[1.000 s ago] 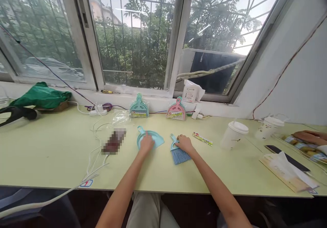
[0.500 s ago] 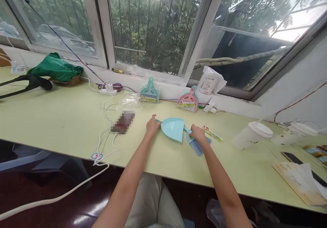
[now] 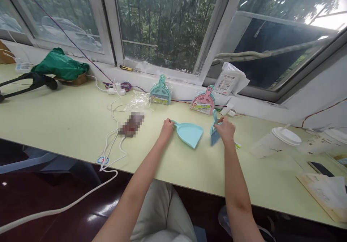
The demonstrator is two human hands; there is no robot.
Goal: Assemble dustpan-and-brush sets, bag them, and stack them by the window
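Observation:
My left hand (image 3: pixel 167 127) is closed round the handle end of a light blue dustpan (image 3: pixel 190 134), whose wide mouth faces right, low over the table. To its right, my right hand (image 3: pixel 226 128) grips a small blue hand brush (image 3: pixel 214 129) by its side. The brush stands nearly upright, handle up and bristles down, apart from the dustpan. A strip of printed label (image 3: pixel 238 145) lies on the table, partly hidden behind my right wrist.
Packed teal dustpan sets (image 3: pixel 161 90) and pink ones (image 3: pixel 204 101) lean against the wall. White cups (image 3: pixel 276 140) stand at the right, near a paper packet (image 3: pixel 322 195). White cables (image 3: pixel 108 148) and a blurred-out item (image 3: pixel 131 124) lie left. The table's front edge (image 3: pixel 189 185) is close to my lap.
The brush has turned from lying slanted, bristles toward me, to nearly upright, and moved away from the dustpan. The dustpan has turned and shifted slightly right. The camera view has shifted a little.

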